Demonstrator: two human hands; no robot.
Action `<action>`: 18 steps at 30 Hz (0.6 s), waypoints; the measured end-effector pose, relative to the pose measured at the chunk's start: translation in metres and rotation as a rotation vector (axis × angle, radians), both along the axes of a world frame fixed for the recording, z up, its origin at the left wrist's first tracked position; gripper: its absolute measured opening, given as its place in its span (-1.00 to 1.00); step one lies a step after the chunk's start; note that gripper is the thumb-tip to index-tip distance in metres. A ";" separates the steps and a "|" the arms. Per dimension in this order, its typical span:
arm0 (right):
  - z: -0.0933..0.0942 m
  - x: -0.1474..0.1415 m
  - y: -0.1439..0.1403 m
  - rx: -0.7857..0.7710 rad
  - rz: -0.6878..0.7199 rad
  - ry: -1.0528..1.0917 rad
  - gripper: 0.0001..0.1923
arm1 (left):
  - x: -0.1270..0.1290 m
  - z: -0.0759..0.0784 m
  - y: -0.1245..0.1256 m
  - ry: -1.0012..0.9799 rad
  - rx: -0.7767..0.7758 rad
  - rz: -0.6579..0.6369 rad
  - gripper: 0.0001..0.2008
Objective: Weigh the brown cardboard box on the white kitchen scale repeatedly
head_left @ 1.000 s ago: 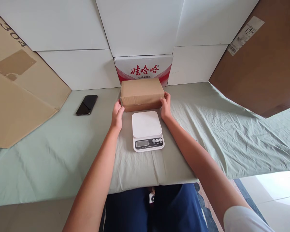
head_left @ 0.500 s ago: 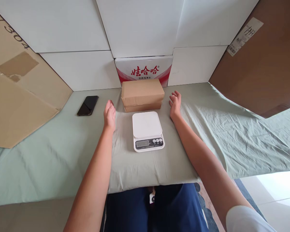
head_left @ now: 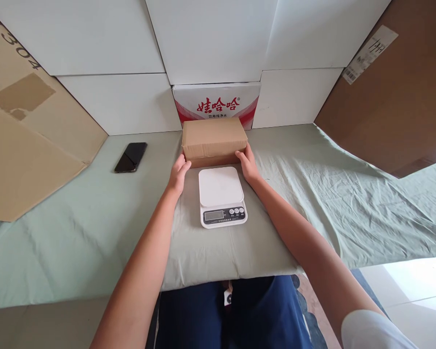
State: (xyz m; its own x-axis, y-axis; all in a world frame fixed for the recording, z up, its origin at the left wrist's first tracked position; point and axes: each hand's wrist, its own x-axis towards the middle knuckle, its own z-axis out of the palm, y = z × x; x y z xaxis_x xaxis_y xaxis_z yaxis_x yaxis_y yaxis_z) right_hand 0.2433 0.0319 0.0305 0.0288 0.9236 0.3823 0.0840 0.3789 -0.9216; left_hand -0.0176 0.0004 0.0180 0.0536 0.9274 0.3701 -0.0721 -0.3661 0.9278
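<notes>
Half a second ago, both hands open and clear of the cardboard box [head_left: 214,142]; now back against it. Left hand [head_left: 178,175] pressed to the lower left corner, right hand [head_left: 246,165] to the lower right corner, fingers loosely curled along the front bottom edge (touching for certain, whether truly gripping cannot be told). Box itself unmoved, resting flat on the green sheet [head_left: 94,228] just above the centre of the frame. Long axis running left to right across the picture, broad top face up, long front side facing the camera. Directly below it, nearly touching, a white kitchen scale [head_left: 221,196] with its platform bare and display toward the lower edge. Behind the box, a red-and-white water carton [head_left: 216,103]. At left centre, well apart, a black phone [head_left: 131,157].
</notes>
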 end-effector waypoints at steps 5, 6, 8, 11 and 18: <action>0.010 -0.002 -0.018 0.165 -0.019 0.017 -0.37 | 0.003 0.016 -0.025 0.052 0.086 -0.007 -0.27; 0.013 -0.001 -0.024 0.197 -0.024 0.015 -0.37 | 0.004 0.021 -0.034 0.057 0.119 -0.014 -0.28; 0.021 0.000 -0.041 0.245 -0.032 0.016 -0.39 | 0.005 0.029 -0.053 0.057 0.184 -0.018 -0.28; 0.029 0.004 -0.073 0.286 -0.020 0.039 -0.46 | 0.006 0.034 -0.084 0.066 0.224 0.015 -0.22; 0.012 0.019 -0.135 0.189 0.000 0.053 -0.56 | -0.004 0.011 -0.150 0.156 0.137 0.007 -0.17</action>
